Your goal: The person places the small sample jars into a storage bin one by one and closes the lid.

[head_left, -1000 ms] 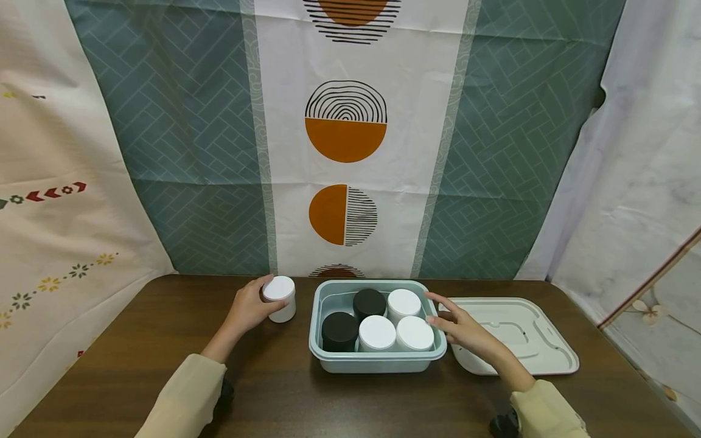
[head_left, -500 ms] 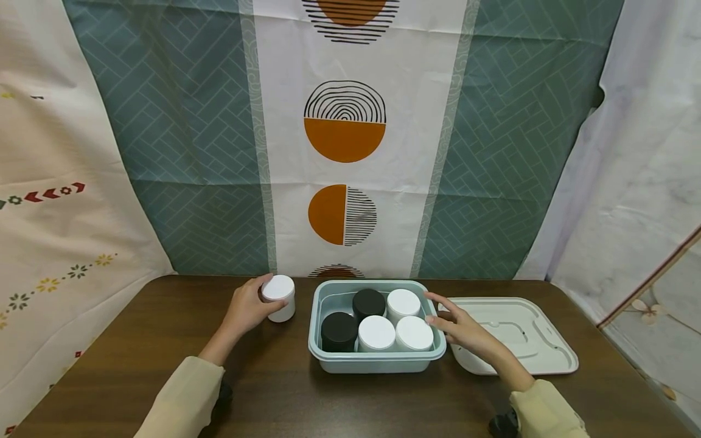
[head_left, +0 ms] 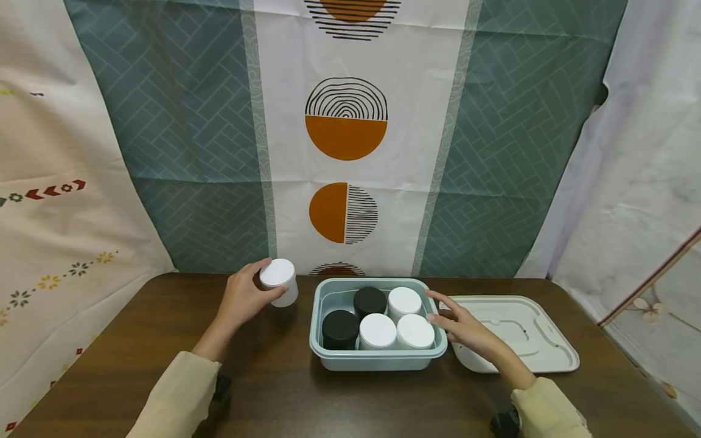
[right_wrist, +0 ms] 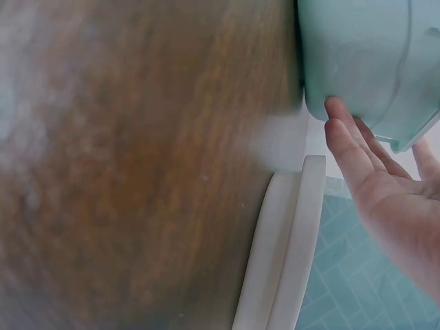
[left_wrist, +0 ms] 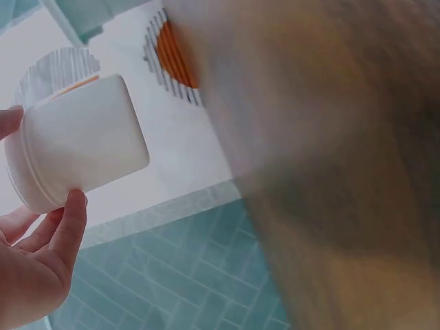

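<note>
While aloft, left grip (head_left: 243, 297) around white jar (head_left: 278, 274).

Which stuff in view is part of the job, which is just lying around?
In use:
white jar, in the left hand
blue bin, right hand at its side
black jars and white jars in it, likely

Apparently idle:
pale lid, on the table; possibly the bin's
patterned cloth behind

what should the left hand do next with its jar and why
Probably carry the held jar rightward over the back-left corner of the bin: the left hand holds it clear of the table, that corner shows a gap beside the back black jar, and the right hand touches the bin's right side.
</note>
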`<state>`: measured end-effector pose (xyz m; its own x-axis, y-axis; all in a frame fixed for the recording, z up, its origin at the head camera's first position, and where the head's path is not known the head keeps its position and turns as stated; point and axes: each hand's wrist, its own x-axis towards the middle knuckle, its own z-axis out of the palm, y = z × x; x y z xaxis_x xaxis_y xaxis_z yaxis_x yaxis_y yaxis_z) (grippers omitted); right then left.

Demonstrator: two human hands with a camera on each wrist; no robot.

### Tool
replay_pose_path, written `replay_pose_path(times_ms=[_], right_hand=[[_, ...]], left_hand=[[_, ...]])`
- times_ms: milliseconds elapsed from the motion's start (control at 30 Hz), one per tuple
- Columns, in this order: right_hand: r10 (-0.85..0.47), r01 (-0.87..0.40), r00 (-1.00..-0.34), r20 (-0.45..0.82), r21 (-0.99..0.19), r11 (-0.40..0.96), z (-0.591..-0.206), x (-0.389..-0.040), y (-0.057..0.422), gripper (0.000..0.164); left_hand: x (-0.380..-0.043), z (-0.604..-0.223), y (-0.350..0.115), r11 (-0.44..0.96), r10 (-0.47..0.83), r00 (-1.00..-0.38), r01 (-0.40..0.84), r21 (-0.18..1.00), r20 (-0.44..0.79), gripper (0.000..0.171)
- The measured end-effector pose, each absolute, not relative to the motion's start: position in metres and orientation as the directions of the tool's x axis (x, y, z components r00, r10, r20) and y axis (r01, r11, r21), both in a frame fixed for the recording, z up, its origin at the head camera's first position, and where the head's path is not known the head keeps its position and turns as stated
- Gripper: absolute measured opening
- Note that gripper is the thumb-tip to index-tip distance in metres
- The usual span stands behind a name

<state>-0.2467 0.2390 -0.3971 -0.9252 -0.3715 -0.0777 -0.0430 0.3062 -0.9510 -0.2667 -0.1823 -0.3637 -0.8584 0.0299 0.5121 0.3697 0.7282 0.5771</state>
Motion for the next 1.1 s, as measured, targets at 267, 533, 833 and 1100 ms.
replay_pose_path(times_ms=[267, 533, 833, 1100], right_hand=[[-0.360, -0.043, -0.929, -0.083, -0.944, 0.328, -0.396, -0.246, 0.239, 0.062], [-0.361, -0.046, -0.929, -0.077, -0.946, 0.321, -0.397, -0.246, 0.239, 0.062], [-0.363, -0.034, -0.928, -0.081, -0.953, 0.301, -0.397, -0.247, 0.239, 0.063], [-0.361, -0.034, -0.930, -0.077, -0.956, 0.291, -0.398, -0.247, 0.239, 0.064]], left_hand=[[-0.261, -0.347, -0.172, 0.696, 0.045, -0.843, 0.411, 0.589, 0.536, 0.063], [-0.253, -0.336, -0.154, 0.644, 0.073, -0.824, 0.469, 0.604, 0.562, 0.063], [-0.248, -0.333, -0.127, 0.564, 0.138, -0.794, 0.554, 0.612, 0.592, 0.060], [-0.252, -0.339, -0.107, 0.561, 0.167, -0.791, 0.567, 0.603, 0.589, 0.060]])
